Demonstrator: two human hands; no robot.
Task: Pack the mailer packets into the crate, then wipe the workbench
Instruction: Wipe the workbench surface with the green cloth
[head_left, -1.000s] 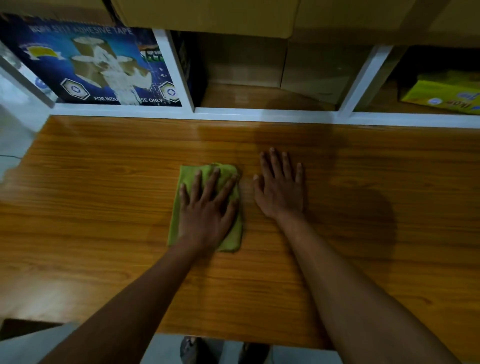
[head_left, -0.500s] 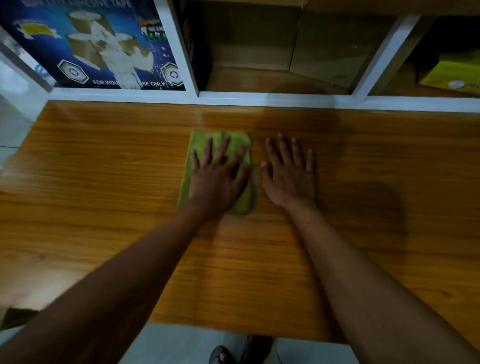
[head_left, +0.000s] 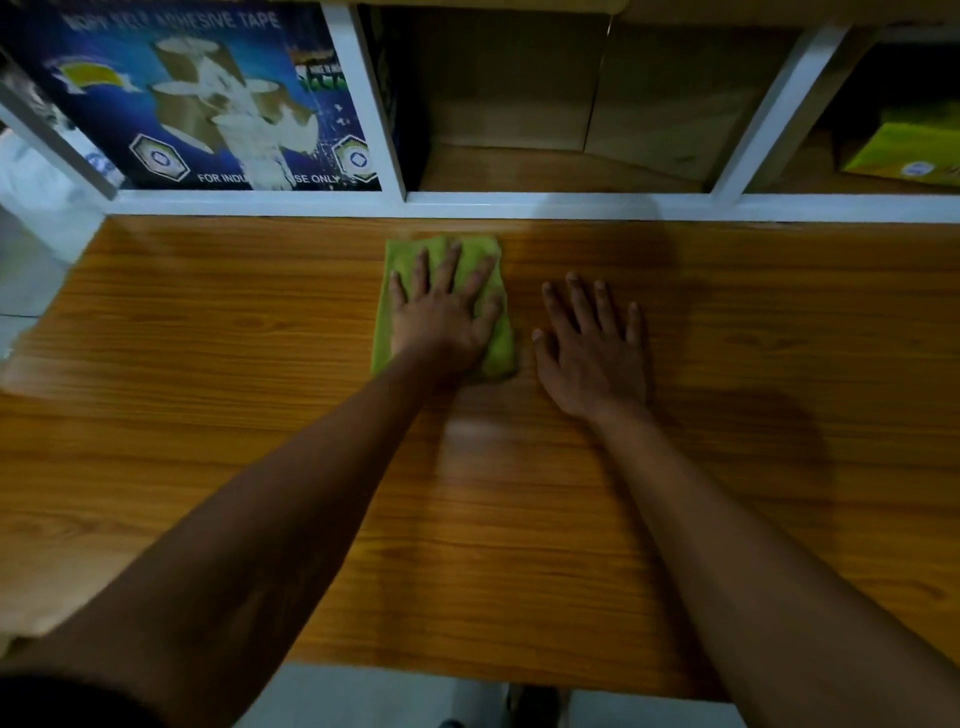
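Observation:
A folded green cloth (head_left: 500, 347) lies on the wooden workbench (head_left: 218, 395), near its far edge. My left hand (head_left: 448, 317) presses flat on the cloth with fingers spread and straight. Just to the right of the cloth, my right hand (head_left: 592, 348) rests flat on the bare wood, fingers spread. No mailer packets and no crate are in view.
A white shelf frame (head_left: 519, 203) runs along the bench's far edge. Behind it stand a blue adhesive tape box (head_left: 197, 98) at left, brown cartons (head_left: 597, 88) in the middle and a yellow-green box (head_left: 904, 150) at right. The floor shows below the near edge.
My left hand has pushed the cloth away from me, toward the shelf frame. My right hand has stayed flat on the wood beside it.

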